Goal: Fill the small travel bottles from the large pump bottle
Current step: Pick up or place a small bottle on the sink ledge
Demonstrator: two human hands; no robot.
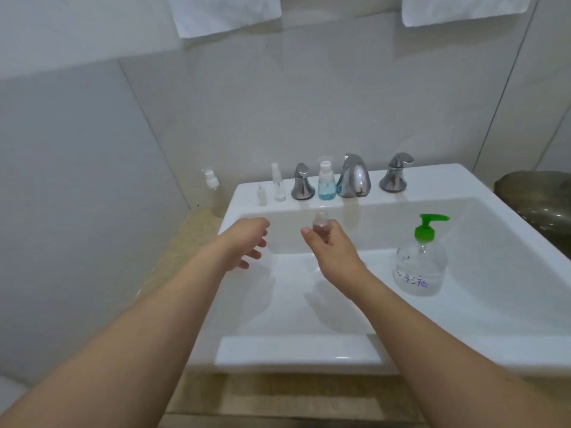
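The large clear pump bottle [420,267] with a green pump head stands inside the white sink [309,350], at its right side. My right hand [332,248] grips a small clear travel bottle [320,225] upright over the middle of the basin. My left hand [247,242] hovers over the sink's left side, fingers loosely curled and holding nothing. On the back ledge stand a tiny bottle [261,196], a slim clear spray bottle [279,187] and a small bottle of blue liquid [326,180].
A chrome faucet spout [353,177] with two handles [302,182] [397,173] sits on the ledge. A taller pale bottle [213,193] stands on the counter left of the sink. A dark bowl [540,205] is at the right. White towels [228,13] hang above.
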